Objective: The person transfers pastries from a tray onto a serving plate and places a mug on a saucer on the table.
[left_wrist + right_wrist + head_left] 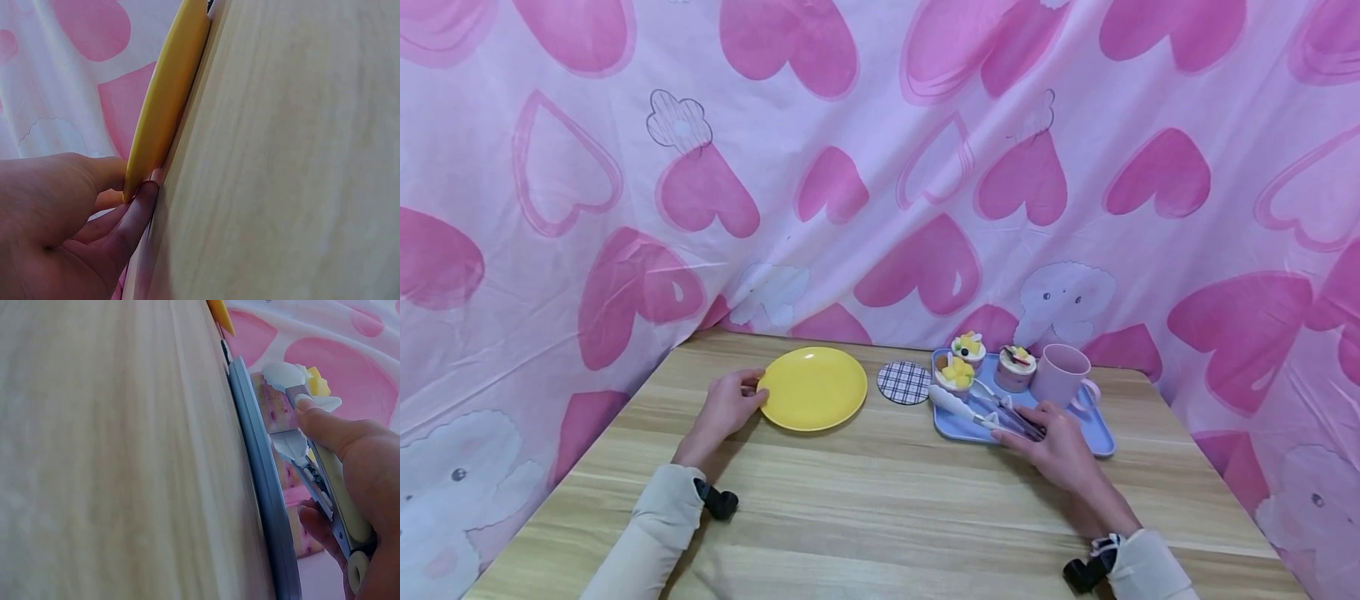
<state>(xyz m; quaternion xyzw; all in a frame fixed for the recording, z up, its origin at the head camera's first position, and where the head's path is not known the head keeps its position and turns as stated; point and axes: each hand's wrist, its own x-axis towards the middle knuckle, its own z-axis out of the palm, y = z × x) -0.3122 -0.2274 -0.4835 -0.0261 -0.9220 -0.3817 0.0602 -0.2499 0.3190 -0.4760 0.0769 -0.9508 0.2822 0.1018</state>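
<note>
At the left, my left hand [721, 410] pinches the rim of a round yellow plate [814, 390]. In the left wrist view the thumb [103, 172] lies on the plate's upper side and the fingers reach under its edge. On the other side, my right hand [1060, 446] grips a pair of tongs [340, 503] with pale tips. The tongs are spread over a blue tray [1103, 443], beside a small cake cup with yellow fruit [957, 374]. Whether the tips touch that cup is unclear.
Behind it on the tray stand another fruit-topped cup [968, 347], a cream-topped cake cup [1016, 375] and a pink mug [1058, 375]. A checked round coaster [904, 382] lies between plate and tray. A heart-patterned cloth [917, 267] hangs behind the wooden table [850, 517].
</note>
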